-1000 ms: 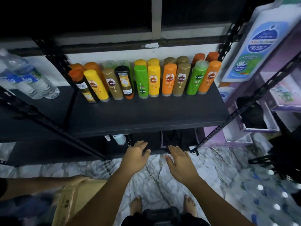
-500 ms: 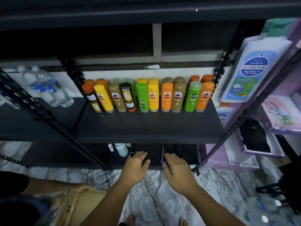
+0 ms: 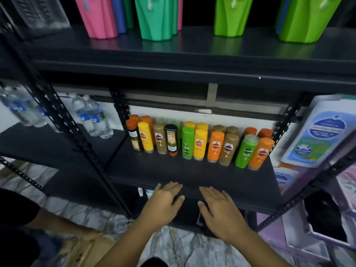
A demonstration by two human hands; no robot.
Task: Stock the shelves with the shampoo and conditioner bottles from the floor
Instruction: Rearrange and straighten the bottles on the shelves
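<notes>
L hand & R hand are palms down, side by side at front edge of shelf; both grips apart, fingers straight, holding nothing. Bottles stand in 2 rows at shelf's back. Water bottles left of shelf; box below-left of it, on marble floor.

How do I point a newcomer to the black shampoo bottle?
On the black rack, take the middle shelf, where small bottles stand in rows at the back. In the front row, fourth from the left, is the black bottle, between a tan bottle and a green bottle. Only it has its orange cap at the bottom.
</notes>
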